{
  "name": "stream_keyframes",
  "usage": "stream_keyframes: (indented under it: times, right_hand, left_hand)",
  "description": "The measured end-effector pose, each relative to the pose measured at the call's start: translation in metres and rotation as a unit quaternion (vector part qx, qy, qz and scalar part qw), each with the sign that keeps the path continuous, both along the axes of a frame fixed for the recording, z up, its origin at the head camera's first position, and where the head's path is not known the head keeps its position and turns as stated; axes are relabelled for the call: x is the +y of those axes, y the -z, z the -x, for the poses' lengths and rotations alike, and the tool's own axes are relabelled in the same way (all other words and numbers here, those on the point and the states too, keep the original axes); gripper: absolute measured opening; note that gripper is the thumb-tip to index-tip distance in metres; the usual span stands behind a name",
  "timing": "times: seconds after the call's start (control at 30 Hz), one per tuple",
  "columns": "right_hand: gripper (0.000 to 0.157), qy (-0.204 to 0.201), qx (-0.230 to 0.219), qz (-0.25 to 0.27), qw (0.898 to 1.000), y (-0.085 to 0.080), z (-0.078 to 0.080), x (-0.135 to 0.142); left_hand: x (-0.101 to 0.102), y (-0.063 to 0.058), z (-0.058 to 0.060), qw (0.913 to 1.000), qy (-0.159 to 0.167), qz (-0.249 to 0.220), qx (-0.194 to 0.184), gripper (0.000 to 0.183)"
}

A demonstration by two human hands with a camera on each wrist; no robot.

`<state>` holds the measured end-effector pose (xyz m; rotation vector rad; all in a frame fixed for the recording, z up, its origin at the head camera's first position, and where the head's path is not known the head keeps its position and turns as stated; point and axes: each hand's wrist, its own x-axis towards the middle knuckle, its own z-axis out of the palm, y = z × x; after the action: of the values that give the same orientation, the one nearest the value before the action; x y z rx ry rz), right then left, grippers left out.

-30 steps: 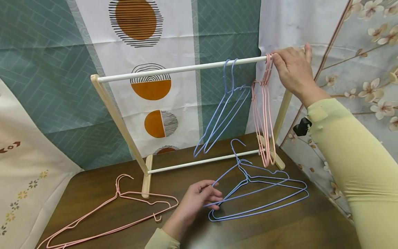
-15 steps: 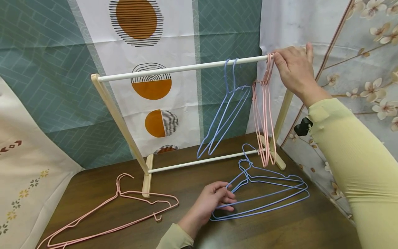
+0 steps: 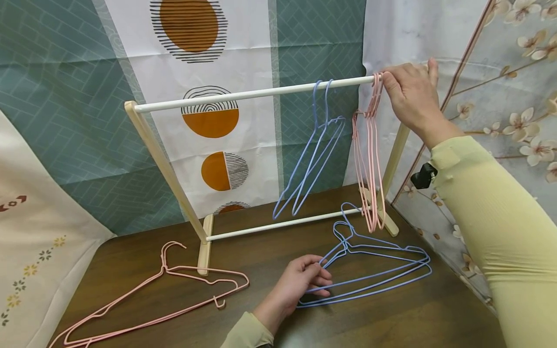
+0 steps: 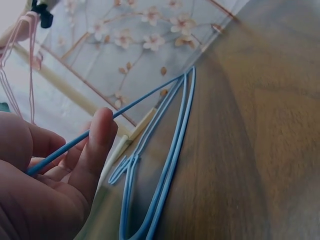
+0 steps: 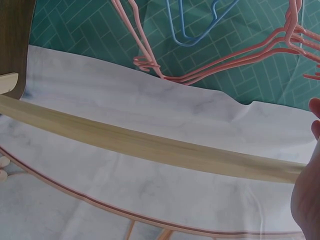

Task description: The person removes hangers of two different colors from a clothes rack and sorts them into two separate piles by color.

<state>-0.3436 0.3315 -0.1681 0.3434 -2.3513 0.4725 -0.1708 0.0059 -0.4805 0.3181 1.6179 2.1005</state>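
My left hand [image 3: 300, 282] holds the left end of a blue wire hanger [image 4: 145, 96], pinched between thumb and fingers and slightly raised at that end. More blue hangers [image 3: 365, 296] lie beneath it on the table, overlapping. My right hand [image 3: 411, 94] grips the upper right corner of a clothes rack [image 3: 217, 98] with a white bar; most of its fingers are hidden in the right wrist view. Beside that hand, several pink hangers [image 3: 375, 99] hang bunched on the bar. Two blue hangers [image 3: 326, 104] hang just left of them.
Overlapping pink hangers [image 3: 164, 268] lie on the brown wooden table [image 3: 370, 324] at the left. The rack's wooden left post [image 3: 167, 169] and lower white rail [image 3: 283, 224] stand behind the hands. Patterned cloths [image 3: 322, 48] hang behind and at both sides.
My left hand has moved right and slightly down, lowering the held blue hanger toward the other blue ones. The right hand stays at the rack's corner. The hanging blue hangers have swung slightly.
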Motion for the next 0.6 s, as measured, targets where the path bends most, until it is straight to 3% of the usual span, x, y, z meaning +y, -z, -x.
stream_keyframes:
  times: [0.17,0.23,0.27,0.33,0.43,0.47,0.53,0.57,0.6]
  right_hand:
    - [0.055,0.000,0.000,0.000,1.000,0.001,-0.001,0.000]
    - [0.055,0.000,-0.001,-0.001,1.000,0.001,-0.001,0.001]
    - [0.055,0.000,-0.002,-0.001,1.000,0.001,-0.001,0.001]
    - [0.055,0.000,-0.002,-0.001,1.000,0.001,0.000,0.001]
    - [0.055,-0.001,-0.002,-0.001,1.000,0.000,0.000,0.001]
    - [0.055,-0.001,-0.002,-0.001,1.000,0.000,0.000,0.001]
    - [0.054,-0.001,-0.001,0.000,1.000,0.000,-0.001,0.000]
    - [0.054,-0.001,-0.001,0.000,1.000,0.000,-0.001,0.000]
    - [0.054,-0.001,-0.001,0.000,1.000,-0.001,-0.001,0.000]
  left_hand:
    - [-0.003,0.002,-0.001,0.9966,-0.003,0.063,0.052,0.031]
    - [-0.004,0.002,-0.001,0.9891,-0.011,0.111,0.096,0.029]
    - [-0.005,0.002,-0.001,0.9814,-0.018,0.142,0.128,0.027]
    - [-0.006,0.002,-0.001,0.9573,-0.035,0.208,0.197,0.024]
    - [-0.006,0.006,0.001,0.9047,-0.066,0.299,0.296,0.019]
    - [-0.005,0.014,0.004,0.8875,-0.079,0.316,0.326,0.018]
    - [-0.004,0.016,0.004,0.8590,-0.089,0.353,0.359,0.017]
    - [-0.004,0.029,0.009,0.8419,-0.097,0.363,0.387,0.017]
    - [-0.003,0.031,0.009,0.8309,-0.100,0.375,0.399,0.017]
